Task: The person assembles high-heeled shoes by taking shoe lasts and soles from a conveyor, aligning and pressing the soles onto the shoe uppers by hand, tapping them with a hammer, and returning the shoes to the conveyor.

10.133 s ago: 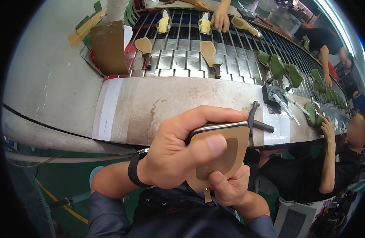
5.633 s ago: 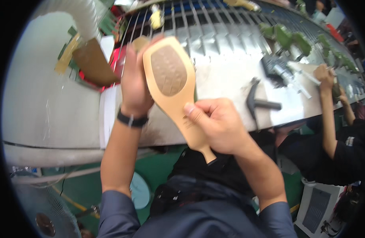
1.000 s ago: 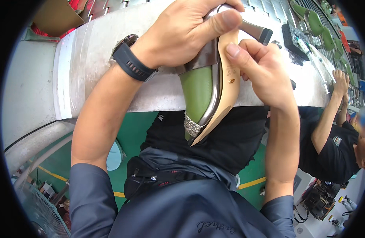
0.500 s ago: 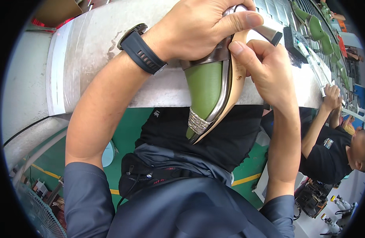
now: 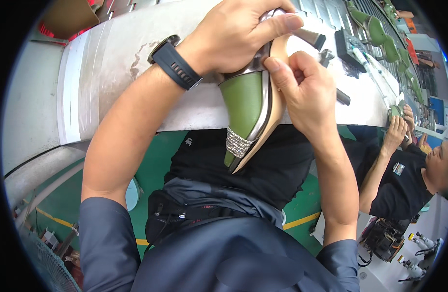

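A green high-heeled shoe (image 5: 243, 100) with metallic trim, a tan sole and a glittering band near its pointed toe is held toe down over the table's near edge. My left hand (image 5: 238, 36), with a black watch on its wrist, is wrapped round the heel end. The dark-tipped heel (image 5: 309, 38) juts right beyond my left thumb. My right hand (image 5: 307, 87) is closed beside the sole, its thumb tip against the shoe's edge and its fingers curled. Whatever those fingers may hold is hidden.
Right of my hands, a tool with a metal head and dark handle (image 5: 343, 97) lies on the pale worktable (image 5: 121, 73). Beyond it are a black block (image 5: 348, 53) and a line of green shoes (image 5: 372, 29). A co-worker (image 5: 399, 180) handles a green piece at the right.
Both hands and the shoe have shifted slightly left in the picture. The tool on the table has come into sight from behind my right hand. The co-worker's hands now show a green piece.
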`<state>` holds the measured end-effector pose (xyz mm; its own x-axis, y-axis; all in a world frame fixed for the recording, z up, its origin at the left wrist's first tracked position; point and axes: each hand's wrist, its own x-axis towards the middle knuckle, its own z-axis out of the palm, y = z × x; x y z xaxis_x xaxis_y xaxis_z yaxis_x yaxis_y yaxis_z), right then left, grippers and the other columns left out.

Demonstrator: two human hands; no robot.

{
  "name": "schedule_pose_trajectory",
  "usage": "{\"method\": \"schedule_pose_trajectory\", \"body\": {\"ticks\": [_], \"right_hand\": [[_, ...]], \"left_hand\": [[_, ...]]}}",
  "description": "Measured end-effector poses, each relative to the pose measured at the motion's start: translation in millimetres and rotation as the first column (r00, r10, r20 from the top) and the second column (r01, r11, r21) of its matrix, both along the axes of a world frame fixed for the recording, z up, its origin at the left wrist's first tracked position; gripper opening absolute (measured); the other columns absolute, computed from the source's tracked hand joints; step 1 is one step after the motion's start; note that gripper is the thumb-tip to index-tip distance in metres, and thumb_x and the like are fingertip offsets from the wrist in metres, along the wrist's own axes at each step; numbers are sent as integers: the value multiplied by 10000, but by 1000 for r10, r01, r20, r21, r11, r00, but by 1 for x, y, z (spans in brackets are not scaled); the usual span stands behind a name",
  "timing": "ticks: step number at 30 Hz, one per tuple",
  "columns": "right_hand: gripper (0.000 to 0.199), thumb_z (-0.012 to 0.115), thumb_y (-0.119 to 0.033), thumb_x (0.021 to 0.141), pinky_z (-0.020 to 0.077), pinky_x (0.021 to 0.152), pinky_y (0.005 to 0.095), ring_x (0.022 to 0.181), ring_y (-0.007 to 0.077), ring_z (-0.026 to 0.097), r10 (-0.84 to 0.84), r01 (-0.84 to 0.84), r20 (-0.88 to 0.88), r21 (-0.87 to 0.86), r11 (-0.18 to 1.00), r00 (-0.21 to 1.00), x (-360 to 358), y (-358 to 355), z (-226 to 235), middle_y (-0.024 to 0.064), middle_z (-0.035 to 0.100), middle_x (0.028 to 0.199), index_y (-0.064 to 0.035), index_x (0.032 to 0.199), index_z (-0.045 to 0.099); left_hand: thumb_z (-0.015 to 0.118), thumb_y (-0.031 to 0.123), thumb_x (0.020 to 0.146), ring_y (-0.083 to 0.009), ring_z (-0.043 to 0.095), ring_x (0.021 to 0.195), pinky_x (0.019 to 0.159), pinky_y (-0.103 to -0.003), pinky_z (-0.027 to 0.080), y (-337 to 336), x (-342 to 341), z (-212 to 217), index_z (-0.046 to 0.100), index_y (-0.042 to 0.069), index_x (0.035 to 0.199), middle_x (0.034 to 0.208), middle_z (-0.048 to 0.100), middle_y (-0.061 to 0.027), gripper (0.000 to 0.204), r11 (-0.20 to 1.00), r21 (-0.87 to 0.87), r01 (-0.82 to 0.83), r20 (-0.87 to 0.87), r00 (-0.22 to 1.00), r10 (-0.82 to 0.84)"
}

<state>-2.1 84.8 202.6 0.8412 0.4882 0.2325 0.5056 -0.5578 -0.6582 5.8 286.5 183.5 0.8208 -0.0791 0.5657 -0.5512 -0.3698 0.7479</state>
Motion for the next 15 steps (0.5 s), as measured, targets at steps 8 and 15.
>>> {"method": "schedule_pose_trajectory", "body": {"ticks": [8,15], "right_hand": [[388,886,-275,863,479,637,227,706,67,575,94,57,-518,268,962,850,-14,-11,3,9,643,800,-7,950,619],[471,874,-401,860,539,677,328,715,174,652,72,-9,-316,197,980,946,23,20,14,110,695,789,26,940,691]], "left_hand": [[706,400,1005,-316,681,983,878,-393,530,2,-3,3,664,-27,1195,1045,696,-216,469,1000,-7,16,-52,998,-16],[730,274,999,-104,637,920,833,-249,509,28,-24,16,672,-33,1198,1040,708,-60,370,949,-117,-292,-214,941,263]]}}
